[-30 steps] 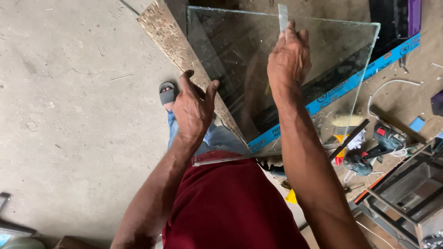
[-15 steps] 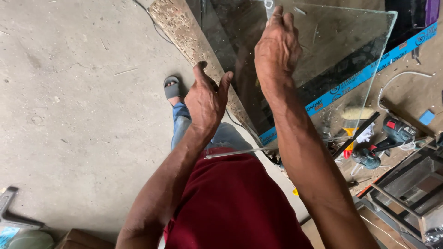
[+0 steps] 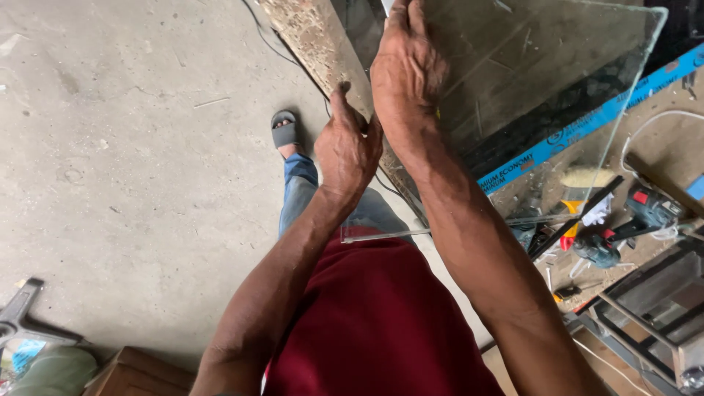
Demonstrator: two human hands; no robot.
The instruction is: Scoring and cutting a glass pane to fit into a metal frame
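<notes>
You hold a large clear glass sheet with greenish edges (image 3: pixel 557 88) upright in front of your body, over the grey concrete floor (image 3: pixel 132 147). Your left hand (image 3: pixel 348 147) grips the left edge of the sheet, fingers wrapped around it. Your right hand (image 3: pixel 408 70) lies higher on the glass, near its top, palm pressed against the pane; I cannot tell if its fingers curl over the edge. Behind the sheet you see a blue metal bar (image 3: pixel 587 128) and a power drill (image 3: pixel 645 213). Below, your foot in a grey sandal (image 3: pixel 284 130) stands on the floor.
</notes>
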